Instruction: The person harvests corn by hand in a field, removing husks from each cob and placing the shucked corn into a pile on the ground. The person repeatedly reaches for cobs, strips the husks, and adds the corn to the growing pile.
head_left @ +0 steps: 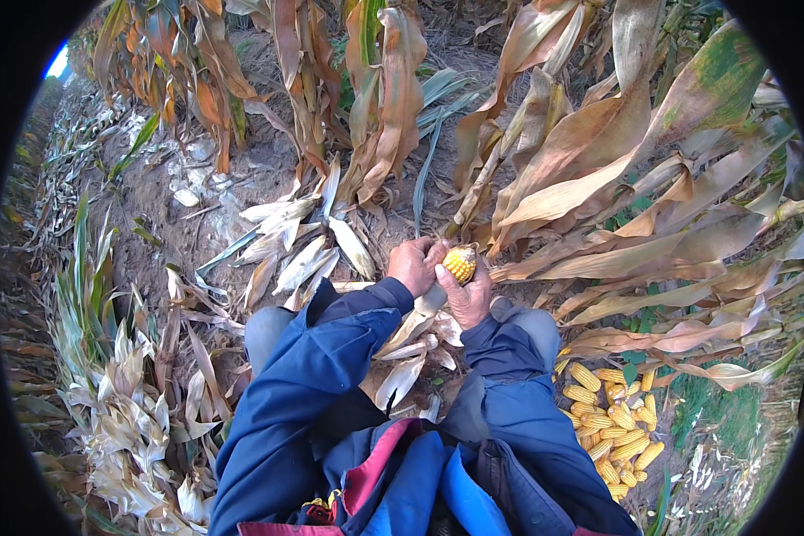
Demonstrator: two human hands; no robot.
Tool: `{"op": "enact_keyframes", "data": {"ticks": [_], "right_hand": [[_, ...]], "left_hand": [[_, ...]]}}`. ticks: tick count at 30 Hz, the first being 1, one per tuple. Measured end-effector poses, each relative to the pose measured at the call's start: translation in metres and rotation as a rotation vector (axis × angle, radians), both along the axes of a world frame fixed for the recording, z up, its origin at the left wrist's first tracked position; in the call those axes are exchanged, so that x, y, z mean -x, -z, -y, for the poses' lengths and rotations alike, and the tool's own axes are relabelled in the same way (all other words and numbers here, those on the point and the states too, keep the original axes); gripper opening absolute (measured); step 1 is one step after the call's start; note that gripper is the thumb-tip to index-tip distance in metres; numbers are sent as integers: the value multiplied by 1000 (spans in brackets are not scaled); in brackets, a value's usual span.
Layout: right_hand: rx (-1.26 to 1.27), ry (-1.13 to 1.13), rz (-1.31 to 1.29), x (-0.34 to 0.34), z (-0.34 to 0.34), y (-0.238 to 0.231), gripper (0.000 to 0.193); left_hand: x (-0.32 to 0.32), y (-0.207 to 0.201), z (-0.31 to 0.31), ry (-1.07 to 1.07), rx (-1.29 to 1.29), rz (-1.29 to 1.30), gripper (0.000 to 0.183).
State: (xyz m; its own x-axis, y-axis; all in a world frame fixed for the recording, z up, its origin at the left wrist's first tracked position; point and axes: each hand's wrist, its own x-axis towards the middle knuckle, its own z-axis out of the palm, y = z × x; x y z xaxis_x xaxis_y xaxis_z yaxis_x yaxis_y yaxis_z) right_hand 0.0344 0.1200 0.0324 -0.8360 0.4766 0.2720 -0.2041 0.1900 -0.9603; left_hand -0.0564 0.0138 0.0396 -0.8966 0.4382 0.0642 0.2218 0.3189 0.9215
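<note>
A yellow corn cob point(461, 263) sticks out between my two hands, its tip bare of husk. My left hand point(414, 264) grips the pale husk on the cob's left side. My right hand point(466, 295) wraps around the cob from below and the right. Pale husk leaves point(408, 344) hang down under my hands, between my knees. Both arms are in dark blue sleeves.
A pile of several husked yellow cobs point(612, 420) lies on the ground at my lower right. Dry brown corn stalks and leaves point(590, 170) stand ahead and to the right. Stripped pale husks point(299, 246) litter the soil ahead and along the left point(121, 411).
</note>
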Motion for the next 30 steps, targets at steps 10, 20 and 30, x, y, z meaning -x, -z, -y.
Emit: {"op": "enact_keyframes", "data": {"ticks": [10, 20, 30], "right_hand": [[-260, 130, -51, -18, -5, -35, 38], [98, 169, -190, -28, -24, -51, 33], [242, 150, -292, -50, -27, -79, 38]], "left_hand": [[15, 18, 23, 20, 472, -256, 32], [24, 58, 51, 98, 861, -143, 41], [29, 102, 85, 70, 986, -108, 38]]}}
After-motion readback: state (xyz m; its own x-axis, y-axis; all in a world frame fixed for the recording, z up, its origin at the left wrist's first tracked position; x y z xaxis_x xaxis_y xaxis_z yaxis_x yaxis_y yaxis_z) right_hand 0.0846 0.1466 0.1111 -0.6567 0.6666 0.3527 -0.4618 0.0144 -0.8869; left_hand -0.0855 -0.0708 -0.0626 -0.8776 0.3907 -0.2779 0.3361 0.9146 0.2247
